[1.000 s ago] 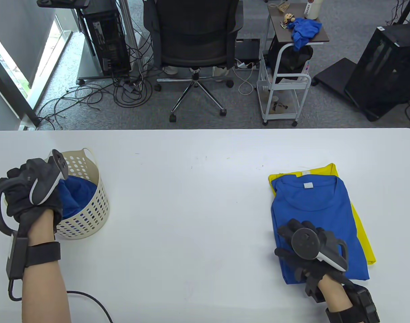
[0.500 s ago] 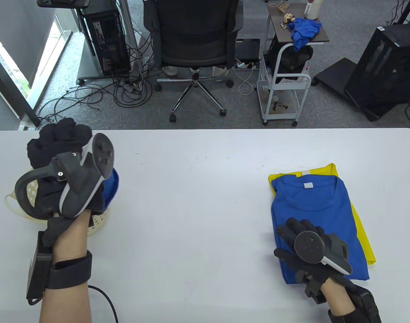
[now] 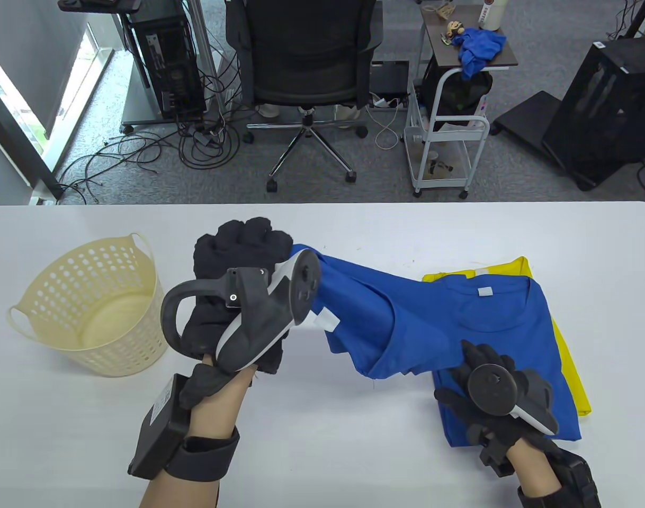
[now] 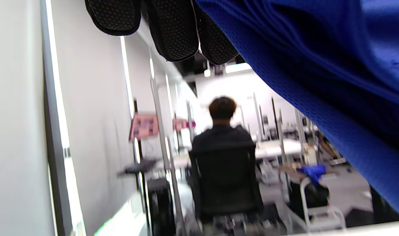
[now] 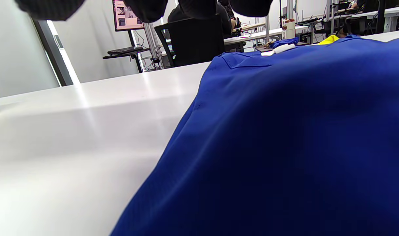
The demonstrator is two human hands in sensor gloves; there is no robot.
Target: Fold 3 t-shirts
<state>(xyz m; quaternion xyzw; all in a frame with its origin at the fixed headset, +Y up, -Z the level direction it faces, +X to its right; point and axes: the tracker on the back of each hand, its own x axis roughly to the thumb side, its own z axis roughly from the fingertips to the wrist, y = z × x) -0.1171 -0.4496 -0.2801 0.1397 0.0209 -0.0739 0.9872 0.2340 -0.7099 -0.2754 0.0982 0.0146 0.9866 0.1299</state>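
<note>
Since a second ago my left hand (image 3: 238, 296) has lifted the loose blue mesh t-shirt (image 3: 375, 317) from the cream perforated plastic basket (image 3: 89, 307), grip closed on it. Right hand (image 3: 492, 391) rests flat on the folded blue-and-yellow stack (image 3: 518, 323). Trailing cloth drapes there and may drag it askew.

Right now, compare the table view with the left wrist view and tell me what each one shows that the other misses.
Only the table view shows the basket with nothing in it, the folded blue shirt on the yellow shirt, and the right hand resting on that stack. Only the left wrist view shows a seated person from behind. Both show the left hand gripping the loose blue shirt, plus the office chair and the cart beyond.
</note>
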